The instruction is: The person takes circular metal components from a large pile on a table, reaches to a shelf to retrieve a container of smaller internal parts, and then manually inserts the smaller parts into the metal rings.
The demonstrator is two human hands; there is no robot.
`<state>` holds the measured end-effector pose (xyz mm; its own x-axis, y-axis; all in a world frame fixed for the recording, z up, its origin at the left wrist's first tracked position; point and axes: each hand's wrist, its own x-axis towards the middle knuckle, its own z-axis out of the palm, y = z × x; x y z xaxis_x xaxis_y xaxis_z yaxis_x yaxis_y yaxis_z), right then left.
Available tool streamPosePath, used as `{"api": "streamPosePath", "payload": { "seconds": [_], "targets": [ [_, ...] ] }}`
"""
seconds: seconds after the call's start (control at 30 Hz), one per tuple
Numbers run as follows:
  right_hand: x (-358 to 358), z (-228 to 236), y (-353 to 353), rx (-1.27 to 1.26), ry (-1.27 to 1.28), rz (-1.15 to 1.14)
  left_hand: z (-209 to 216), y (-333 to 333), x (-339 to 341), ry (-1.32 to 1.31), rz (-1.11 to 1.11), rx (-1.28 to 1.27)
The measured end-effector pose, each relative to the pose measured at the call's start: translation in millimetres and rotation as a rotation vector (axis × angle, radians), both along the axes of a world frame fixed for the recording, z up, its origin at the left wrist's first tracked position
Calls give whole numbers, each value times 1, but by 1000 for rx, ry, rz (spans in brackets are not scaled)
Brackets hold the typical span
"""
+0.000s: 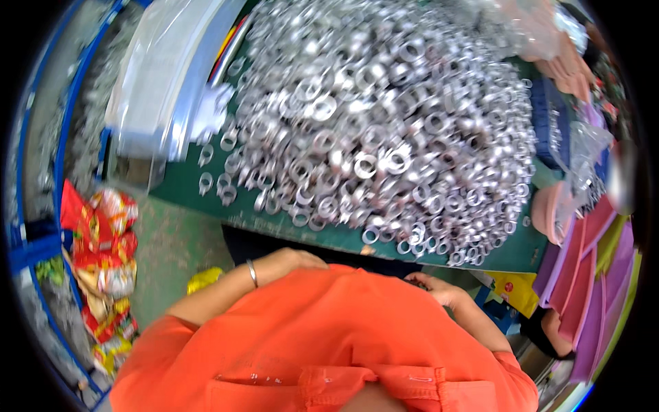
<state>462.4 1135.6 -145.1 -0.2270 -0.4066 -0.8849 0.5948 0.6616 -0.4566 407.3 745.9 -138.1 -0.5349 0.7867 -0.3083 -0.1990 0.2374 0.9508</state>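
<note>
My left hand point(292, 260), with a metal bangle point(252, 273) at its wrist, is at the front of my orange shirt point(343, 323), just short of the table's near edge. Its fingertips are hidden behind the shirt's edge, so their grip does not show. On the other side of the shirt, my right hand point(439, 288) has its fingers curled around something dark that I cannot make out. In front of both hands, a large heap of silvery metal rings point(371, 130), many with a small tab, covers most of the green table point(192, 180).
Clear plastic sheeting point(161, 75) lies at the table's left end. Blue-framed racks point(65, 130) and red packets point(99, 233) stand further left. At the right are a blue crate point(551, 123), a pink container point(548, 211) and stacked coloured bins point(583, 275).
</note>
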Motion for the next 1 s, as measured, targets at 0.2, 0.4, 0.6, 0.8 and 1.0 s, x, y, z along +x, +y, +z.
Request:
{"api": "streamPosePath", "payload": {
  "seconds": [0.2,0.4,0.6,0.8,1.0],
  "targets": [
    [8,-13,-26,194,257,197,-50,-54,59,15,460,-648],
    [49,-19,-24,127,322,42,-106,-57,71,103,884,-650],
    [-13,-34,-75,261,902,218,-134,-48,-18,217,731,-727],
    [-60,-117,-136,320,1441,489,-157,-40,-33,275,710,-985],
    [-63,-171,-153,394,1465,419,-125,-43,-14,311,649,-1034]
  ]
}}
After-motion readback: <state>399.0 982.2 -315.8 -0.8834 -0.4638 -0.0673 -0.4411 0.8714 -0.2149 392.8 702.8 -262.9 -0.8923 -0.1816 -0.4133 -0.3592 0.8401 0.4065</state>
